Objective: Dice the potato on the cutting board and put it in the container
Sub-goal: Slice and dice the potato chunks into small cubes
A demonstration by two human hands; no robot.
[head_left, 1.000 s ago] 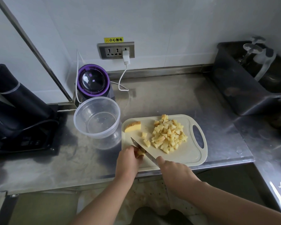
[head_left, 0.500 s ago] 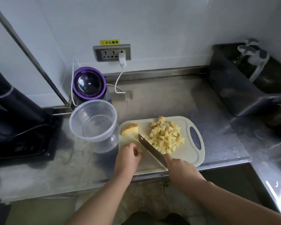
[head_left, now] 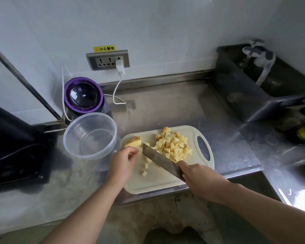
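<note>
A pale cutting board point(head_left: 199, 133) lies at the counter's front edge. A heap of potato dice point(head_left: 172, 145) sits on its far half, and a few loose dice point(head_left: 144, 170) lie nearer me. An uncut potato chunk point(head_left: 133, 142) rests at the board's far left corner. My right hand point(head_left: 202, 179) grips the handle of a cleaver point(head_left: 159, 160), whose blade slants across the board beside the heap. My left hand point(head_left: 122, 163) hovers over the board's left side just below the chunk, fingers loosely curled and holding nothing. The clear round container point(head_left: 90, 137) stands left of the board with nothing in it.
A purple-rimmed appliance point(head_left: 83, 95) stands behind the container, its white cable plugged into the wall socket point(head_left: 108, 59). A black appliance point(head_left: 12, 147) fills the left side. A dark bin point(head_left: 245, 95) sits at the right. The steel counter point(head_left: 165, 106) drops off right in front of me.
The cleaver has swung its blade up and toward the heap. My left hand has let go of the piece it held and moved up toward the chunk, leaving a few fresh dice.
</note>
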